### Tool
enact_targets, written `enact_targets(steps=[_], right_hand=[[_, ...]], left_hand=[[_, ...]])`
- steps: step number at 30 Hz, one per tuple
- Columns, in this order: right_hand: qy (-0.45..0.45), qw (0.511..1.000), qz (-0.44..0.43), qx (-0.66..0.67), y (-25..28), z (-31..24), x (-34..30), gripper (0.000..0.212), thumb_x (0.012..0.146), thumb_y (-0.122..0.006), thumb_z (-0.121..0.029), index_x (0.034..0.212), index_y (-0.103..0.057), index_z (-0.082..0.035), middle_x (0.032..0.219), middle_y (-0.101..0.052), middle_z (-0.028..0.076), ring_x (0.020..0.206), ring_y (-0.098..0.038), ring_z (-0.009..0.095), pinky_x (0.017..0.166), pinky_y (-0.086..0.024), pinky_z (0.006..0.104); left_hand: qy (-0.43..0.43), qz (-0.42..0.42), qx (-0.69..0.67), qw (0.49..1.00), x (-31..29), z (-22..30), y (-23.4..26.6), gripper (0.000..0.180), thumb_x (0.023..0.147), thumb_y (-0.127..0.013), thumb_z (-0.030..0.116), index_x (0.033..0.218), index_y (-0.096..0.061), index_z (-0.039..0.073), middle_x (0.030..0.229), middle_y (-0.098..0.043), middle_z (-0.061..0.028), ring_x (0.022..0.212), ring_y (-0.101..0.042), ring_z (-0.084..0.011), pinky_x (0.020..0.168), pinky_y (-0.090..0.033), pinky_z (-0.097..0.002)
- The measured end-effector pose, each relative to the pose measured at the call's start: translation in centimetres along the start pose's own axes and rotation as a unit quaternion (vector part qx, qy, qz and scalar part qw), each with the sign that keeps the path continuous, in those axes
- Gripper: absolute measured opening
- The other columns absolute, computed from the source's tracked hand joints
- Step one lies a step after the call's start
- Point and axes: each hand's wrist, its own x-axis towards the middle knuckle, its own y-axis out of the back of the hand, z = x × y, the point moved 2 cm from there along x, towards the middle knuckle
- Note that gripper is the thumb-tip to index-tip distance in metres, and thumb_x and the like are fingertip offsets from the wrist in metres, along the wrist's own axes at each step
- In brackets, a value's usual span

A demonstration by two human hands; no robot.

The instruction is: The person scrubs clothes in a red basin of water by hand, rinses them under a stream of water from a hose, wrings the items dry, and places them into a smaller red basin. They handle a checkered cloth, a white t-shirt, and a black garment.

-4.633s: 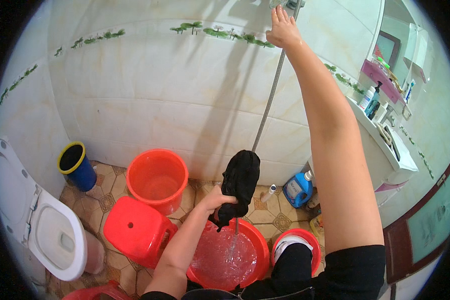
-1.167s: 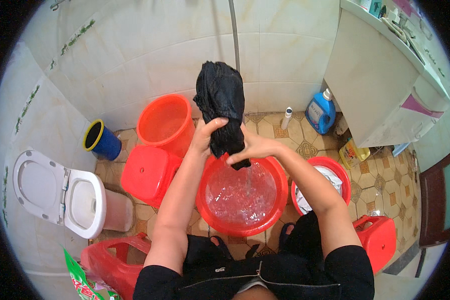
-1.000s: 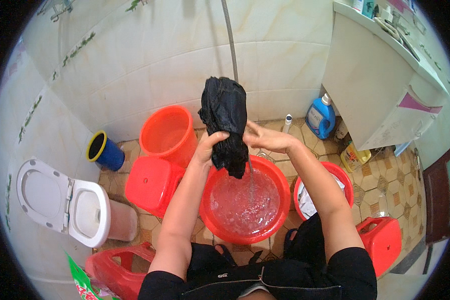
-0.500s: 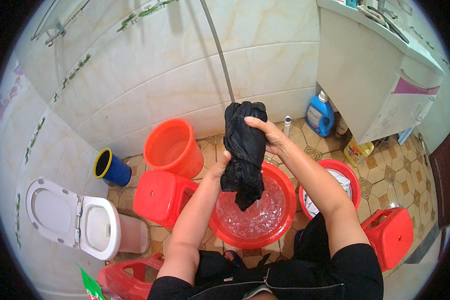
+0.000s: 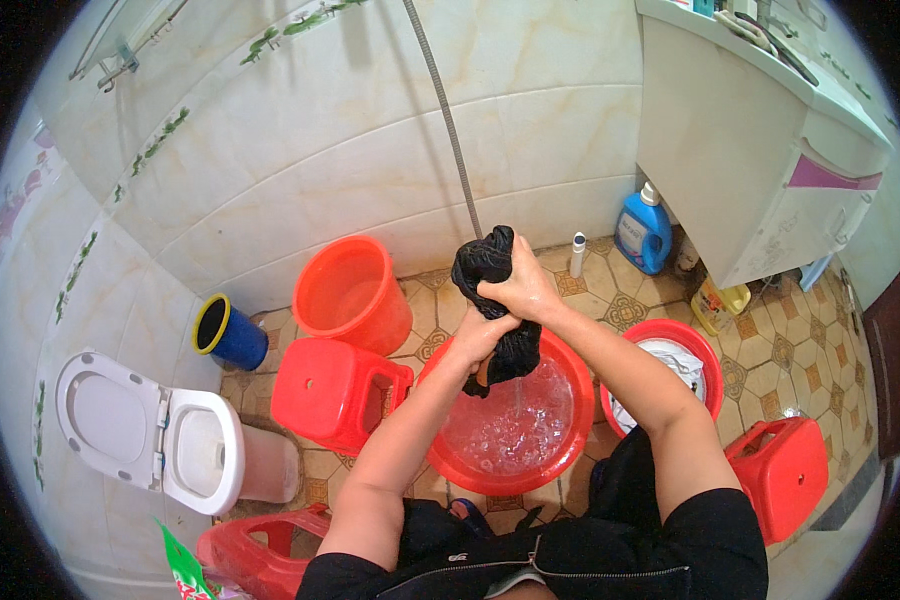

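Observation:
A wet black garment [image 5: 485, 262] is bunched and twisted in both my hands, held above a red basin [image 5: 582, 440] of bubbly water. My right hand [image 5: 522, 290] wraps its upper part, thumb pointing left. Just below and to the left, my left hand [image 5: 477, 338] grips the lower part close against the right one. The cloth's lower end hangs over the basin's far side. Its kind of garment does not show.
An orange-red bucket [image 5: 395, 305], a red stool [image 5: 315, 395] and a blue bin [image 5: 238, 342] stand left, near the toilet [image 5: 232, 455]. Right are a red basin with white cloth [image 5: 625, 410], another red stool [image 5: 792, 480], a blue detergent bottle [image 5: 642, 235] and a cabinet [image 5: 730, 150].
Both hands have closed tighter round the black garment and come together, lower down. The cloth, longer and looser before, is now compressed and twisted.

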Motion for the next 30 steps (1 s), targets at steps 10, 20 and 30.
enact_targets(steps=[10, 20, 30], right_hand=[[-0.136, 0.967, 0.056, 0.207, 0.5, 3.6, 1.7, 0.051, 0.068, -0.076, -0.013, 0.110, -0.053, 0.004, 0.098, -0.064, 0.012, 0.091, -0.065, 0.022, 0.083, -0.052, 0.0331], [-0.095, 0.970, -0.075, 0.213, 1.7, -3.9, 0.6, 0.057, 0.083, -0.073, -0.036, 0.119, -0.050, 0.003, 0.110, -0.061, 0.010, 0.106, -0.057, 0.019, 0.096, -0.044, 0.0332], [-0.166, 0.891, -0.118, 0.405, 1.7, 0.0, 2.2, 0.059, 0.101, -0.040, -0.047, 0.136, -0.047, -0.001, 0.130, -0.055, 0.013, 0.122, -0.051, 0.020, 0.106, -0.038, 0.0361]], left_hand=[[-0.192, 0.064, 0.080, 0.976, -0.3, 2.4, -0.2, 0.106, 0.070, -0.083, 0.020, 0.146, -0.010, 0.002, 0.136, -0.042, -0.0189, 0.124, -0.047, -0.0270, 0.104, -0.041, -0.0369], [-0.056, -0.067, 0.018, 0.996, -0.6, 3.9, 3.9, 0.072, 0.075, -0.077, 0.019, 0.135, -0.042, 0.003, 0.120, -0.058, -0.0101, 0.108, -0.059, -0.0210, 0.093, -0.049, -0.0346], [0.001, -0.105, -0.211, 0.972, -1.9, 5.0, 5.8, 0.077, 0.072, -0.068, 0.033, 0.136, -0.043, -0.001, 0.120, -0.061, -0.0174, 0.100, -0.065, -0.0305, 0.087, -0.055, -0.0439]])
